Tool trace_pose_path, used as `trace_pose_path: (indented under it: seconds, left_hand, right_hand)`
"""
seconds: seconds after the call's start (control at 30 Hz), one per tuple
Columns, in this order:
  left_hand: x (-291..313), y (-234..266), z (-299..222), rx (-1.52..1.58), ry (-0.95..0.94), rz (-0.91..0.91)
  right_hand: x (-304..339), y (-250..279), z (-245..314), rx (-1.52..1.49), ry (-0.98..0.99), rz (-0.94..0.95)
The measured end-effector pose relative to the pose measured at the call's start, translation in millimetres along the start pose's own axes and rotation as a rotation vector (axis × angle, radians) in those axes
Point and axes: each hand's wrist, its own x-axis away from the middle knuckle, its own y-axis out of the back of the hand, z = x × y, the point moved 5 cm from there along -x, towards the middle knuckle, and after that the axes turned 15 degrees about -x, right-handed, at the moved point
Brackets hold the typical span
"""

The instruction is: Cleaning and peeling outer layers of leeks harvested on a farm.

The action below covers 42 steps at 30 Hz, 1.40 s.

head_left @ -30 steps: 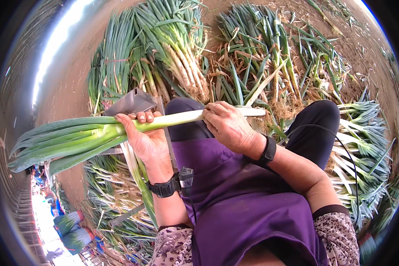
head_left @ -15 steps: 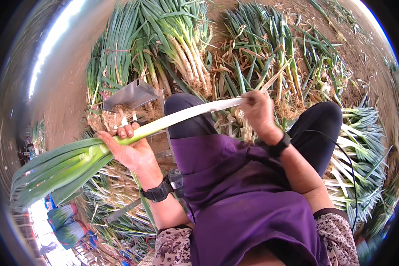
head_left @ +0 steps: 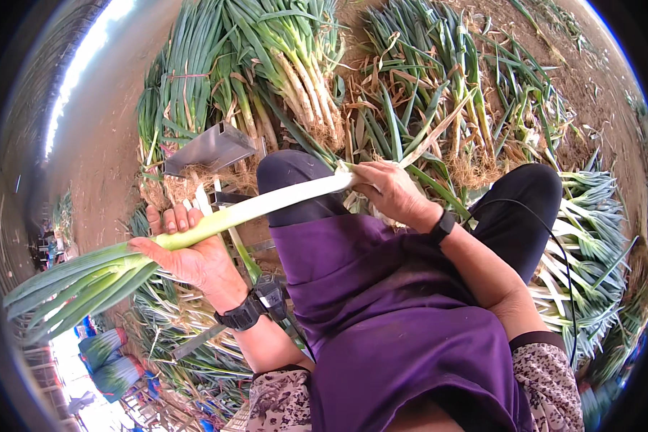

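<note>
A long green onion (head_left: pixel 266 204) with a thick white shank lies slantwise across my lap, its green leaves fanning out at the lower left. My left hand (head_left: pixel 187 252) cradles it where white turns to green, thumb below and fingertips above. At the white end, my right hand (head_left: pixel 396 193) pinches with thumb and fingers; a small pale flap (head_left: pixel 344 173) stands up beside them. Dry and green leaf strips (head_left: pixel 439 137) show just past the right hand, and I cannot tell whether it holds them. A purple apron (head_left: pixel 410 309) covers my lap.
Untrimmed onion bundles (head_left: pixel 302 86) with roots lie ahead, more (head_left: pixel 446 86) ahead right. Cleaned white-shanked onions (head_left: pixel 576 252) are piled at right, others at lower left. A metal bracket-like piece (head_left: pixel 212 150) stands by my left knee. A thin black cable (head_left: pixel 565 252) hangs by my right arm.
My right hand has moved left and slightly down, onto the white end. My left hand has shifted left and down with the onion. A pale flap now shows at the white end.
</note>
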Motion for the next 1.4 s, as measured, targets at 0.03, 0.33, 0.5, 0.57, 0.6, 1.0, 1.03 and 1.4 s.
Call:
trace_pose_path:
  seconds: [0.03, 0.33, 0.5, 0.57, 0.6, 1.0, 1.03, 1.4]
  left_hand:
    - [-2, -3, 2, -0.005, 0.0, -0.001]
    - [5, 24, 3, -0.255, 0.044, -0.253]
    - [2, 18, 6, -0.182, 0.087, -0.103]
    - [3, 8, 4, -0.14, 0.074, 0.028]
    - [3, 7, 4, -0.143, 0.079, 0.024]
    - [10, -3, -9, -0.163, 0.019, 0.148]
    - [11, -4, -10, -0.163, 0.012, 0.136]
    - [23, -17, -15, -0.159, 0.004, 0.177]
  right_hand:
    - [5, -5, -3, 0.142, 0.011, 0.015]
    - [21, -21, 34, 0.096, 0.14, 0.078]
    - [21, -31, 28, 0.034, 0.237, 0.127]
    - [24, -36, 25, 0.072, 0.242, 0.136]
    - [25, -39, 25, 0.113, 0.253, 0.143]
    - [14, -36, 34, 0.009, 0.101, 0.089]
    - [14, -34, 41, 0.0, 0.142, 0.079]
    - [10, -62, 63, 0.07, 0.326, 0.126]
